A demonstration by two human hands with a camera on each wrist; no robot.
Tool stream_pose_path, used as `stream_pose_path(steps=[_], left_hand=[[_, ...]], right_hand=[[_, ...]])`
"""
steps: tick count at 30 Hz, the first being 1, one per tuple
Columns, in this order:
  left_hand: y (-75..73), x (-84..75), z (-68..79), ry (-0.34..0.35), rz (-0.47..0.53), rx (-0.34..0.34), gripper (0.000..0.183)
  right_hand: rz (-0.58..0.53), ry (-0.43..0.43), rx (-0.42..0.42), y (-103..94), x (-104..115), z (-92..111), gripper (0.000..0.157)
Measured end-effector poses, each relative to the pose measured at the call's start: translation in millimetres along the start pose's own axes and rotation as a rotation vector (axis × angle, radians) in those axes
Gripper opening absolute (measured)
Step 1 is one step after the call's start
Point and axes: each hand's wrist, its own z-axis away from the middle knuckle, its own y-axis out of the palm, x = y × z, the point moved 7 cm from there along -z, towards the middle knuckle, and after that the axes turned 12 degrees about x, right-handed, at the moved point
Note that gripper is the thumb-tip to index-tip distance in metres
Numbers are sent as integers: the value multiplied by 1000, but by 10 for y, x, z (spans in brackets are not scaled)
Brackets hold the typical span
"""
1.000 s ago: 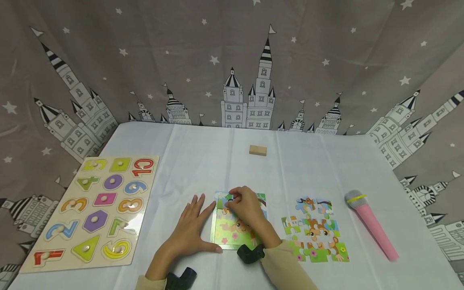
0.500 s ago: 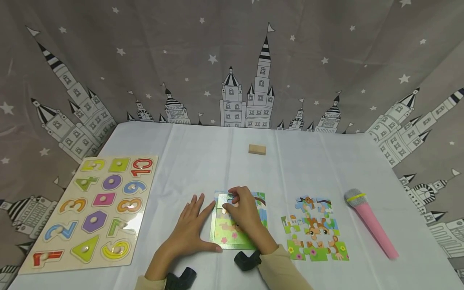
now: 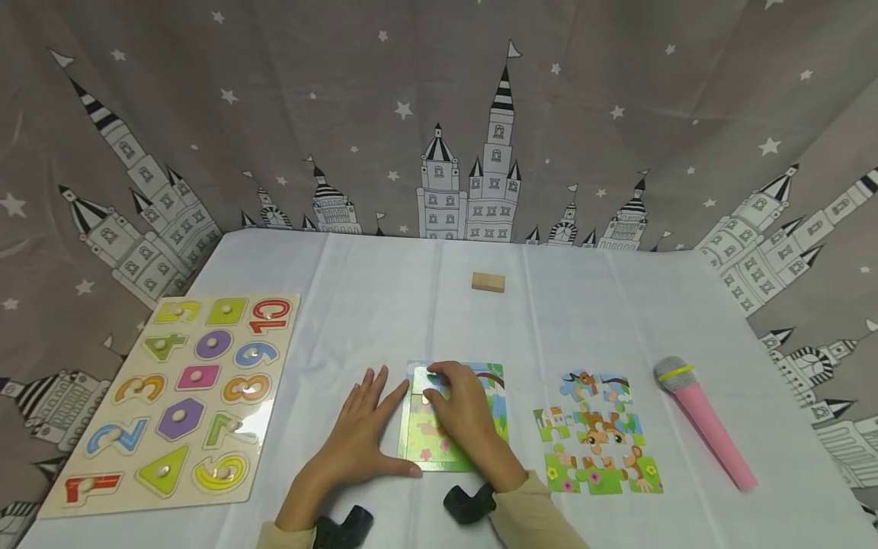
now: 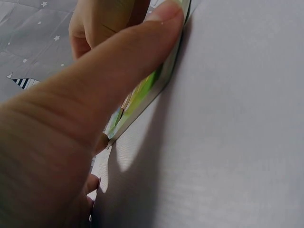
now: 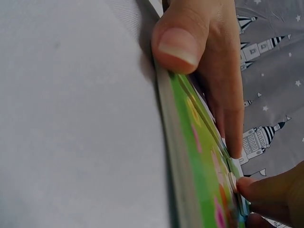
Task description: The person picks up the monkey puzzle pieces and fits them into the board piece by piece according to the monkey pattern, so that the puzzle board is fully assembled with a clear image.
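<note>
A flat picture puzzle board with a green, pink and blue print lies on the white cloth. My left hand is spread at its left side, thumb and index tip at the board's edge. In the left wrist view, the thumb presses against that edge. Over the upper part of the board, my right hand pinches a small jigsaw piece between thumb and index finger. Glare washes out this piece's print. The right wrist view shows the piece's edge beside the right thumb, low over the board.
Loosely arranged monkey jigsaw pieces lie to the right, with a pink toy microphone beyond them. A wooden number-and-shape board lies at the left. Farther back sits a small wooden block, before a grey castle-print curtain.
My right hand has shifted slightly down at the board's upper left, bringing the piece flatter, and its surface now catches glare. My left hand has stayed in place.
</note>
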Motion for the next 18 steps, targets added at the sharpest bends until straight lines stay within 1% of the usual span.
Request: stream_pose_path(steps=[4, 6, 10, 14, 16, 18], left_hand=[[0, -6, -1, -2, 7, 0, 116], [3, -6, -1, -3, 9, -1, 116], [10, -6, -4, -4, 0, -4, 116], [13, -7, -6, -7, -15, -5, 116], [12, -8, -8, -11, -18, -4, 116], [10, -11, -11, -12, -17, -5, 116]], right_hand=[[43, -2, 13, -11, 33, 30, 26], [81, -11, 12, -8, 52, 46, 25], [254, -79, 11, 30, 122, 92, 21], [470, -133, 71, 98, 194, 156, 26], [527, -136, 113, 121, 206, 180, 30], [539, -129, 147, 133, 204, 193, 32]])
